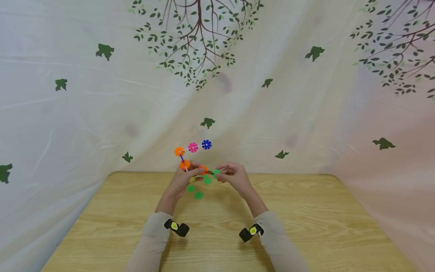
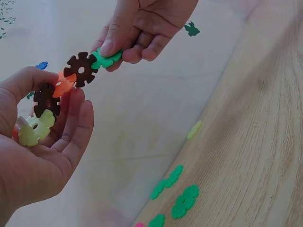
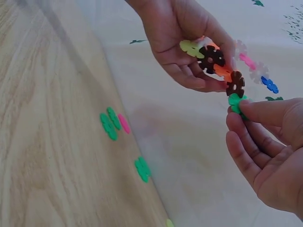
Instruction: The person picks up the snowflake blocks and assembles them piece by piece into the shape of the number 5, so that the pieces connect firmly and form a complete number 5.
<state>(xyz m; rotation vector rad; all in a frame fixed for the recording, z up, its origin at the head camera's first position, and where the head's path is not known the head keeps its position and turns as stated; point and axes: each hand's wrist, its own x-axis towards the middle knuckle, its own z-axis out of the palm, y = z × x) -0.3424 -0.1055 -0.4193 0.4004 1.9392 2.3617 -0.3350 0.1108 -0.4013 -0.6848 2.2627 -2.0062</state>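
My left hand (image 1: pixel 192 172) grips a chain of slotted snowflake discs (image 2: pixel 47 101): yellow-green, brown, orange, then a second brown disc (image 2: pixel 81 69) at its free end. More of the build, orange (image 1: pixel 179 151), pink (image 1: pixel 193 147) and blue (image 1: pixel 206 144) discs, sticks up above that hand. A green disc (image 2: pixel 106 59) is pinched between thumb and fingers of my right hand (image 2: pixel 112 51) and its edge meets the end brown disc (image 3: pixel 235 84). Both hands hover over the far edge of the wooden table (image 1: pixel 306 219). In the right wrist view the right hand (image 3: pixel 240 107) sits low right, the left hand (image 3: pixel 208 66) above.
Loose green discs (image 1: pixel 198 195) lie on the table under the hands, with a pink one (image 3: pixel 124 123) and a yellow-green one (image 2: pixel 194 129) near the far edge. A leaf-printed cloth (image 1: pixel 102 113) hangs behind and to both sides.
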